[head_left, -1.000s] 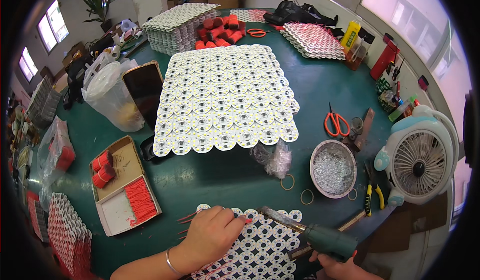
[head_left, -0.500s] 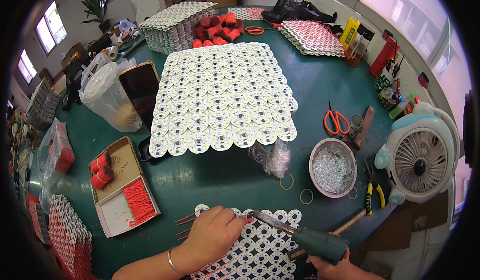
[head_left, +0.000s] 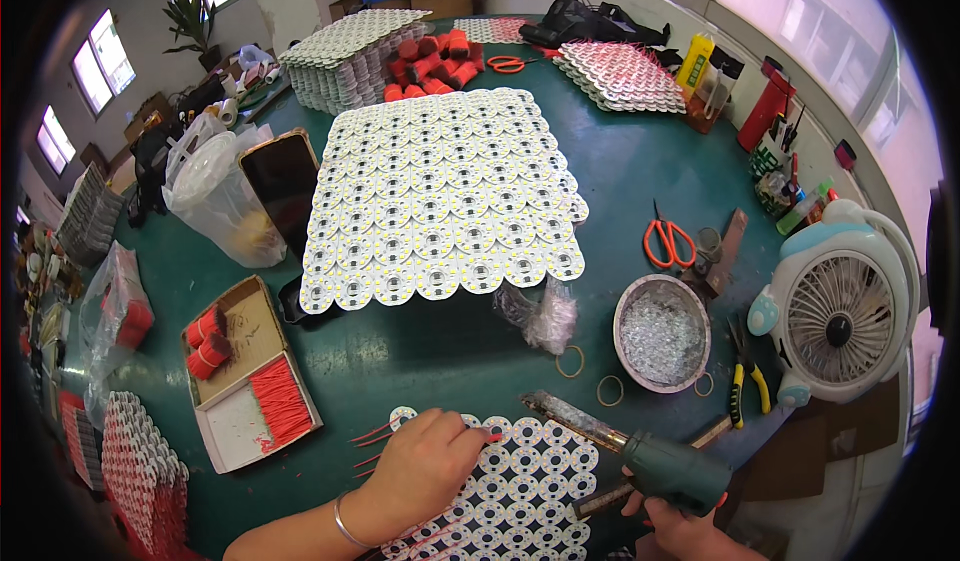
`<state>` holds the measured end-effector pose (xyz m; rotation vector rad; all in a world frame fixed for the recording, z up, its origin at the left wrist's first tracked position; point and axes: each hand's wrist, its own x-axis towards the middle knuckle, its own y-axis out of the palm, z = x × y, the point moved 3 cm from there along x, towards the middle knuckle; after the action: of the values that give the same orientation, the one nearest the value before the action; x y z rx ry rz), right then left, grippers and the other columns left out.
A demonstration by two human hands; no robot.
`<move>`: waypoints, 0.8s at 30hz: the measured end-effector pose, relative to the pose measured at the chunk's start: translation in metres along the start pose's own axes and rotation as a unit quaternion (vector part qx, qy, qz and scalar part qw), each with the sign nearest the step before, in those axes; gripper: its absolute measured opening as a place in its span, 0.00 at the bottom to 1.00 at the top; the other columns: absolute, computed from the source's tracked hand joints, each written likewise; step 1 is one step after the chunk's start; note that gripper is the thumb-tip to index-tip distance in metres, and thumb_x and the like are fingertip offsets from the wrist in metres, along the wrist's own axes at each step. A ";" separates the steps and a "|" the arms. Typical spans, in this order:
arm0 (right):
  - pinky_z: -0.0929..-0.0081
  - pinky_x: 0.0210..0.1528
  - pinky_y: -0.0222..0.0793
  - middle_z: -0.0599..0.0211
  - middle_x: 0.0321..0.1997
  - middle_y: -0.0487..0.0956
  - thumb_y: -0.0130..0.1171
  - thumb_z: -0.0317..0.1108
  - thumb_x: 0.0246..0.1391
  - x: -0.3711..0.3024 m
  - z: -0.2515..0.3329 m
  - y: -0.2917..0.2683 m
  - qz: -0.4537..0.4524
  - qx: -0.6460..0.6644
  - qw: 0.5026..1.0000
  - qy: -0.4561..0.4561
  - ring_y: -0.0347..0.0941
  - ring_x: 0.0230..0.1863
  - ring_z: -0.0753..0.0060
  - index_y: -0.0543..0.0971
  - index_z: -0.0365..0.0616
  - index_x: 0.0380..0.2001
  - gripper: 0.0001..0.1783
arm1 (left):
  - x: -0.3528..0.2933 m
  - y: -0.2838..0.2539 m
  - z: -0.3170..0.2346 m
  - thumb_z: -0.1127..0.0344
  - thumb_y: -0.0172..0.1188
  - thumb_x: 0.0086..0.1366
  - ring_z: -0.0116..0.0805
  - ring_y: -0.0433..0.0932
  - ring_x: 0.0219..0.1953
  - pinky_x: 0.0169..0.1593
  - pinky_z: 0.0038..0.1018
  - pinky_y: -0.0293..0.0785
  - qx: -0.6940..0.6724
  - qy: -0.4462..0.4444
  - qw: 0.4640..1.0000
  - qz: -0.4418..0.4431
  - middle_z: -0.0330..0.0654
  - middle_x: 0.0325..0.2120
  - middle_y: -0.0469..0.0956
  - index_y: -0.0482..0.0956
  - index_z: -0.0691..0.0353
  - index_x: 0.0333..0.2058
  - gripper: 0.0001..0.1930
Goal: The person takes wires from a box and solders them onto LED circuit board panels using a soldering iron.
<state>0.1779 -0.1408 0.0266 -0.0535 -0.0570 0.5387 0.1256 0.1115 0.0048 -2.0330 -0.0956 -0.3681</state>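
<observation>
Below the middle of the picture lies a panel of small round LED circuit boards [head_left: 550, 486], with red wires [head_left: 372, 443] sticking out past its left edge. My left hand [head_left: 430, 466] rests over the panel, fingers pinched together near its upper middle. A spot of red shows at those fingertips, and what they grip is too small to tell. My right hand [head_left: 680, 528] is wrapped round the green body of a soldering iron [head_left: 675, 471]. The iron's metal tip points up and left, held above the panel's upper edge and apart from the left fingertips.
A large sheet of white LED boards [head_left: 440, 201] stands ahead. Left is a cardboard box [head_left: 205, 426] of cut red wires. On the right are a round bowl [head_left: 625, 356] of clear bits, orange-handled scissors [head_left: 670, 243], pliers [head_left: 740, 381] and a fan [head_left: 835, 306].
My right hand has drawn the soldering iron to the right, lifting its tip away from my left fingertips. My left hand has stayed almost in place, still pinched.
</observation>
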 end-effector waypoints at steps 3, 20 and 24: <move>0.77 0.25 0.67 0.64 0.24 0.75 0.54 0.28 0.51 -0.004 -0.003 -0.006 0.010 -0.031 0.999 -0.013 0.69 0.22 0.73 0.72 0.34 0.40 0.13 | -0.001 -0.005 0.004 0.72 0.61 0.44 0.36 0.68 0.24 0.27 0.29 0.66 -0.062 -0.052 0.997 -0.008 0.38 0.19 0.67 0.78 0.57 0.27 0.08; 0.74 0.32 0.69 0.58 0.41 0.75 0.59 0.28 0.47 -0.020 -0.006 -0.007 0.023 -0.135 0.991 0.005 0.73 0.33 0.68 0.73 0.35 0.42 0.17 | -0.005 0.001 -0.018 0.69 0.58 0.47 0.28 0.68 0.19 0.23 0.25 0.61 0.078 0.006 0.997 -0.010 0.33 0.17 0.64 0.77 0.55 0.30 0.08; 0.71 0.41 0.68 0.56 0.44 0.75 0.60 0.28 0.46 -0.016 -0.001 -0.004 0.060 -0.182 0.981 -0.040 0.73 0.40 0.63 0.74 0.35 0.41 0.17 | -0.007 0.005 -0.015 0.70 0.57 0.49 0.28 0.68 0.17 0.19 0.25 0.62 0.037 -0.007 0.999 0.019 0.35 0.17 0.63 0.76 0.57 0.30 0.08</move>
<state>0.1664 -0.1522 0.0255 -0.3942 -0.2307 0.6465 0.1171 0.0965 0.0053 -1.9620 -0.0783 -0.3236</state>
